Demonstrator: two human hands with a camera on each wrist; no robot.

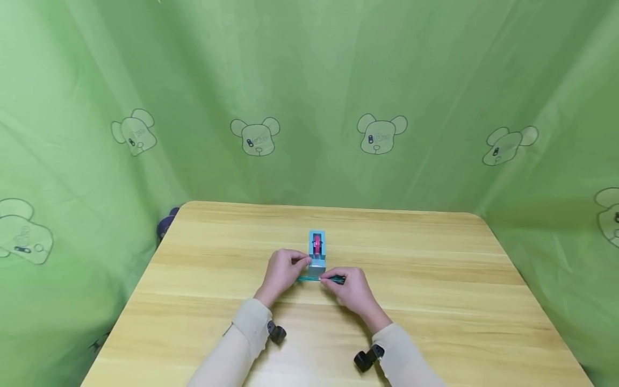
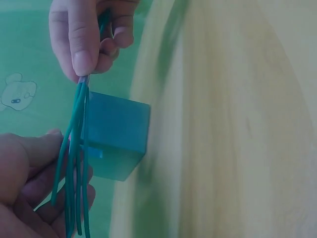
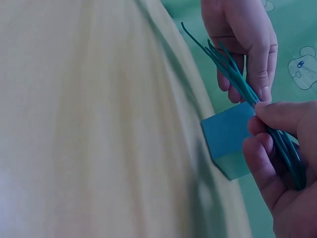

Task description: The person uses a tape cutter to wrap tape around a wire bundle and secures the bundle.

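Observation:
A light-blue tape dispenser (image 1: 317,263) with a pink roll (image 1: 317,244) in it stands on the table, its front end toward me. My left hand (image 1: 283,270) is at the dispenser's left front edge, thumb and fingers curled against it; any tape between the fingertips is too small to make out. Just in front of the dispenser, my right hand (image 1: 351,288) pinches a bundle of thin green stems (image 2: 77,163) between thumb and fingers. A small pale band (image 2: 84,79) shows on the bundle at the right fingertips. The loose ends point left, past my left hand.
The wooden table (image 1: 217,231) has rounded far corners. Behind it and at both sides hangs a green curtain (image 1: 314,64) with bear drawings. Something dark purple (image 1: 166,223) shows beyond the table's far left corner. Black wrist cameras (image 1: 277,333) sit on both sleeves.

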